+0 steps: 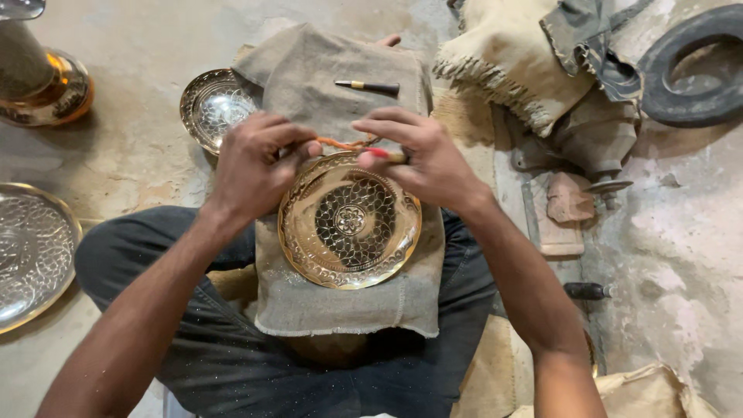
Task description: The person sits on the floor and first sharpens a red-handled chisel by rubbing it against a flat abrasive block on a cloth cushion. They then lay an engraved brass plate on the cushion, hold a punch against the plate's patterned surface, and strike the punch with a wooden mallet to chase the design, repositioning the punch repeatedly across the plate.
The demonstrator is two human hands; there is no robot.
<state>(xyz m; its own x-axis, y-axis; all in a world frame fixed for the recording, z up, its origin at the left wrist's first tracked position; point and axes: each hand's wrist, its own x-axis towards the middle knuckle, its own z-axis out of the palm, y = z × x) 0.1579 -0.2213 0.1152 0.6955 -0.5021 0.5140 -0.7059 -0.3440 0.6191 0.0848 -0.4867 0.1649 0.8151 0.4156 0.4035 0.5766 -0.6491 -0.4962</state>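
A round brass plate (348,220) with an engraved floral pattern lies on a grey cloth (340,298) over my lap. My left hand (251,162) is closed at the plate's far left rim, pinching an orange-wrapped tool (340,143). My right hand (422,155) grips the same tool at its red-tipped end, just above the plate's far rim. A dark-handled engraving tool (368,87) with a brass band lies loose on the cloth beyond my hands.
A silver patterned bowl (213,104) sits left of the cloth. A large silver plate (31,251) lies at the left edge, a brass vessel (42,85) top left. Sacking (511,58), a rubber tyre (693,70) and a wooden block (565,205) crowd the right.
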